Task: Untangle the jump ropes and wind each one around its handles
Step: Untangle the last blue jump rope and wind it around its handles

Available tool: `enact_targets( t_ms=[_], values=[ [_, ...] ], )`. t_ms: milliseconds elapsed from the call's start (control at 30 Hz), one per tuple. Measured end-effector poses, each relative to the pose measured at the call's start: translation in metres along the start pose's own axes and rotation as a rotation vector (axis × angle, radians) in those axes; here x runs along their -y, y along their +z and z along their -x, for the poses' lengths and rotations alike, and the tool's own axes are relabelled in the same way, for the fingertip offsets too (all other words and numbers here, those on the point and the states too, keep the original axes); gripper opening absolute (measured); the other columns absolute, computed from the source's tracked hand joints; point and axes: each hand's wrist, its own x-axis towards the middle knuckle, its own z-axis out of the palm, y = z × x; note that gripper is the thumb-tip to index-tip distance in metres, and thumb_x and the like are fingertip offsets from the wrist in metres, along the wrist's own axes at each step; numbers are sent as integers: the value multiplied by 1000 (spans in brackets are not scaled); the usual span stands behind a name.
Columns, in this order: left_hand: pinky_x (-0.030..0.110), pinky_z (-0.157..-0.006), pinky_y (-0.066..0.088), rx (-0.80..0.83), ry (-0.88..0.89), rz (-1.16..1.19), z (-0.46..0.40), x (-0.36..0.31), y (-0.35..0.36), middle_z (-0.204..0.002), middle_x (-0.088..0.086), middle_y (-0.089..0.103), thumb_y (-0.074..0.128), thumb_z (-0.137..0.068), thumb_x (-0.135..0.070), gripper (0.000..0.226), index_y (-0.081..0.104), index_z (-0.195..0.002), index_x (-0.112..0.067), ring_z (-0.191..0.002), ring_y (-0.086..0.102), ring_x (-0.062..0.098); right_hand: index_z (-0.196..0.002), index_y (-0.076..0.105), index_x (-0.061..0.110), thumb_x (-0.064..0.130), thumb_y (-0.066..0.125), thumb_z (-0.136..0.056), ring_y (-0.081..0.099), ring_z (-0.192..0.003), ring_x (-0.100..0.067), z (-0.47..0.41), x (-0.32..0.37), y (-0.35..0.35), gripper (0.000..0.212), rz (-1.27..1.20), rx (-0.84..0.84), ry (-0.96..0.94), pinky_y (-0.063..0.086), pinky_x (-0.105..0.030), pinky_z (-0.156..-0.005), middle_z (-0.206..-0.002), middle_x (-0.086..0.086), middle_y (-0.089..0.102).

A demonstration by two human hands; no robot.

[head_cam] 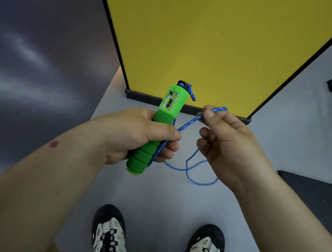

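Green handle [157,129], blue rope [189,121] above floor [155,194]

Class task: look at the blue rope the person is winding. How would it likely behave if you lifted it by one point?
The blue rope is probably floppy: below the right hand it sags in loose loops. It looks thin and braided, so likely light. Its slack may tangle easily unless kept taut against the green handle in the left hand.

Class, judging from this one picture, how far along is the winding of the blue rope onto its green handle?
Done: the left hand grips the green handle with a strand of blue rope pinned along it. In hand: the right hand pinches a bend of rope, apparently ready for a wrap. Left: no turns circle the handle yet, slack loops hang below, and no second handle or rope shows.
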Motion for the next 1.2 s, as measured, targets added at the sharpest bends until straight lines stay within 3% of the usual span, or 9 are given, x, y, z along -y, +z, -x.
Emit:
enact_targets(
  t_ms=[167,433,700,800,1067,1200],
  values=[
    [31,-69,56,14,6,-3,0,0,0,-79,8,72,68,-93,-15,10,68,-87,-6,-67,68,18,-93,70,22,25,72,-90,52,-65,-9,-3,6,-5,4,-71,-77,-11,44,-25,-63,-89,5,65],
    [35,-74,59,-2,6,1,0,0,3,-77,8,73,68,-93,-14,8,69,-93,-6,-67,69,17,-92,74,23,16,68,-91,55,-65,-9,11,-11,8,10,113,192,63,44,-25,-64,-77,3,64],
    [29,-66,56,2,0,-3,-1,1,-1,-78,8,72,68,-93,-15,10,68,-89,-5,-66,68,18,-90,72,24,19,70,-91,51,-65,-8,-2,3,-2,6,-52,-39,-10,43,-25,-63,-87,6,66],
    [30,-66,56,10,3,-5,-1,1,0,-78,9,71,68,-93,-14,10,68,-90,-5,-65,67,18,-98,70,23,22,71,-91,52,-65,-8,-4,8,-7,7,-97,-94,-16,44,-24,-63,-90,6,66],
    [32,-68,59,-7,13,-14,0,1,3,-76,7,73,67,-93,-13,8,69,-89,-7,-65,68,17,-93,75,22,17,69,-90,55,-65,-8,9,-9,7,9,61,179,113,45,-25,-63,-84,3,67],
    [32,-67,58,-11,1,-4,0,1,2,-75,8,72,68,-92,-13,9,69,-86,-7,-65,68,17,-96,73,21,15,69,-90,53,-65,-9,7,-7,6,9,35,124,79,44,-25,-64,-90,2,70]
  ],
)
